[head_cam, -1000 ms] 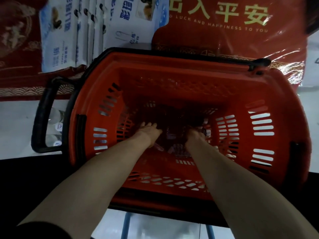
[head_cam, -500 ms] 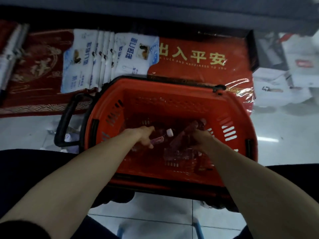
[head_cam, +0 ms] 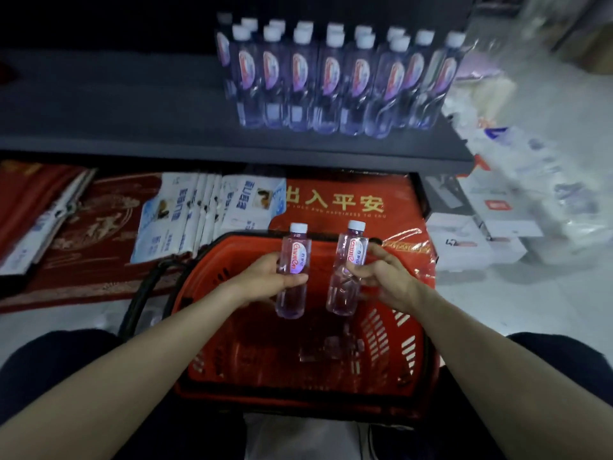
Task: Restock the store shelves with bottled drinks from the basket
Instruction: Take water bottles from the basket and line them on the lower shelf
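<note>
My left hand (head_cam: 262,278) grips a clear water bottle (head_cam: 293,257) with a white cap and red label, held upright above the red basket (head_cam: 391,353). My right hand (head_cam: 384,277) holds a second, matching bottle (head_cam: 348,270) upright beside it. Both bottles hang over the basket's far half. A few more bottles (head_cam: 328,350) lie dimly on the basket floor. Above, a dark shelf (head_cam: 132,127) carries several of the same bottles (head_cam: 331,78) in rows at its right part.
The basket stands on the floor between my knees, its black handle (head_cam: 142,293) at the left. Below the shelf lie red mats (head_cam: 348,204) and white packets (head_cam: 185,220). White boxes and wrapped packs (head_cam: 497,234) pile up at the right. The shelf's left part holds nothing.
Both hands have come up out of the basket, each with a bottle in it. My view has tilted up, so the shelf with its bottles now shows.
</note>
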Demonstrator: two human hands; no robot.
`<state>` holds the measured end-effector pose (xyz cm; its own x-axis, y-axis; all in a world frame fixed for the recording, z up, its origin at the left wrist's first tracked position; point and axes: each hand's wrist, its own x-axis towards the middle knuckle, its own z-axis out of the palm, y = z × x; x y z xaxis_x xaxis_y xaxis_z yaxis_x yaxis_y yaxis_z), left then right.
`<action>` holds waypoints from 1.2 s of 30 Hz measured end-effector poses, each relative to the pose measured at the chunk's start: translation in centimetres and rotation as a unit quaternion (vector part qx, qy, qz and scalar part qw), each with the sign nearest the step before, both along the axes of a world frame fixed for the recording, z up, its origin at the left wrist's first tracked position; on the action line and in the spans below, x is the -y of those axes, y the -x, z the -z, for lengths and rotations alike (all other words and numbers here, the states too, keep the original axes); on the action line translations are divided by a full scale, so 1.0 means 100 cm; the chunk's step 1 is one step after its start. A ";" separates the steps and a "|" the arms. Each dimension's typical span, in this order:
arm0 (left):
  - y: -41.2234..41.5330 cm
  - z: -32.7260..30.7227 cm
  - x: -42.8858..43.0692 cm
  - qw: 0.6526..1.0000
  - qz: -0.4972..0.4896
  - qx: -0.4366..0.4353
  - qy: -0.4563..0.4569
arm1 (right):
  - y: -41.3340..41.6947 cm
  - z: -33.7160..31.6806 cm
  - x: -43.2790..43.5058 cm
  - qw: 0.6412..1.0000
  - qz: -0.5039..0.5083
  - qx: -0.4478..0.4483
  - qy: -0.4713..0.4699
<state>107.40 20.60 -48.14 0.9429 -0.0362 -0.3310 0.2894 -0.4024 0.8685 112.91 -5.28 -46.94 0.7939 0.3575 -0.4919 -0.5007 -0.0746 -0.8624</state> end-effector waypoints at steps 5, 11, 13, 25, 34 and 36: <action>-0.002 -0.038 0.015 0.992 -0.075 0.038 0.097 | -0.017 -0.041 -0.005 0.997 -0.033 0.075 -0.012; -0.026 -0.085 0.031 0.986 -0.051 0.127 0.099 | -0.040 -0.078 -0.025 0.984 -0.023 0.150 -0.096; -0.038 -0.097 0.031 0.982 -0.047 0.158 0.091 | -0.053 -0.085 -0.031 0.976 -0.018 0.180 -0.123; -0.130 -0.164 0.041 0.966 -0.070 0.221 0.112 | -0.139 -0.134 -0.024 0.943 0.084 0.304 -0.107; -0.190 -0.168 0.110 0.945 -0.071 0.311 0.070 | -0.174 -0.134 0.030 0.886 0.197 0.409 -0.093; -0.202 -0.167 0.125 0.942 -0.074 0.324 0.051 | -0.181 -0.128 0.037 0.884 0.210 0.410 -0.077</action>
